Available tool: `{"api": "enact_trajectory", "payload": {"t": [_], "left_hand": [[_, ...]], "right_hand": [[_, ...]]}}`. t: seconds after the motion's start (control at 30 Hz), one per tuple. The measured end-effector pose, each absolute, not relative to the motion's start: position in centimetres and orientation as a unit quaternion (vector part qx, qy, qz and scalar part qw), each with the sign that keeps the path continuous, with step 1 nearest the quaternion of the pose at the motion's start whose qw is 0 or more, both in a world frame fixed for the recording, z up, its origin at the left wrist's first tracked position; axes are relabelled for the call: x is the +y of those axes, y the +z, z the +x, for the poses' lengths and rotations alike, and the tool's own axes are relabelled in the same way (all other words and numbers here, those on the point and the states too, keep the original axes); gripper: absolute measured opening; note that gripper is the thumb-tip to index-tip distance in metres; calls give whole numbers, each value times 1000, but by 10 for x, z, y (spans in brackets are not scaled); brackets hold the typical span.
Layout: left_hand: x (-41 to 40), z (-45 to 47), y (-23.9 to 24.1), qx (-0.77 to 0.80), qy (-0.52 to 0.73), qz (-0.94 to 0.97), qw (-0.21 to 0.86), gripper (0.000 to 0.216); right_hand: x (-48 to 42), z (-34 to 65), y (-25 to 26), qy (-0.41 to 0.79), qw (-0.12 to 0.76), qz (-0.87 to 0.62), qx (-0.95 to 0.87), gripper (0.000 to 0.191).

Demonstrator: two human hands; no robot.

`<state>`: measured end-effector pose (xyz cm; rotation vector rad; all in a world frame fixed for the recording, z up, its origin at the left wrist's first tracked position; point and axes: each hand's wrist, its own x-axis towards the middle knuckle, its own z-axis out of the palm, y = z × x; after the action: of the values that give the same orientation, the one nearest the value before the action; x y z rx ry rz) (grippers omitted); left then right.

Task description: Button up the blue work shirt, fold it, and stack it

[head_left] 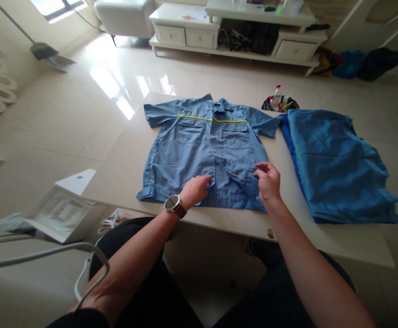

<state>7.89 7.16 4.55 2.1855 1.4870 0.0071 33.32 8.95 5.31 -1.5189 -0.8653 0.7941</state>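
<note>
Head view: blue work shirt (199,150) spread flat mid-frame on pale table (124,168). Left hand (195,191) pinching lower front hem; right hand (268,182) pinching the turned-back placket edge. Probably light, soft, limp cloth; best held at hems and seams.

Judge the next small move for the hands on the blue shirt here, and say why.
Probably pull the turned-up corner flat. The shirt lies front up on the table, but near the hem the right front panel is folded back. The right hand pinches that fold, and the left hand presses the other panel beside it.
</note>
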Motion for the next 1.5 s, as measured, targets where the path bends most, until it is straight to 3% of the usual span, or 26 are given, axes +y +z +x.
{"api": "enact_trajectory", "payload": {"t": [0.23, 0.77, 1.33, 1.5], "left_hand": [[79, 72, 59, 602, 16, 767, 223, 50], [98, 48, 78, 721, 154, 644, 204, 32], [99, 51, 83, 717, 317, 604, 142, 30], [97, 54, 83, 650, 329, 653, 208, 23]], "right_hand": [[95, 350, 63, 261, 631, -646, -341, 19], [96, 355, 62, 233, 622, -657, -356, 21], [96, 353, 63, 238, 611, -665, -357, 23], [95, 352, 62, 232, 615, -664, -356, 23]]}}
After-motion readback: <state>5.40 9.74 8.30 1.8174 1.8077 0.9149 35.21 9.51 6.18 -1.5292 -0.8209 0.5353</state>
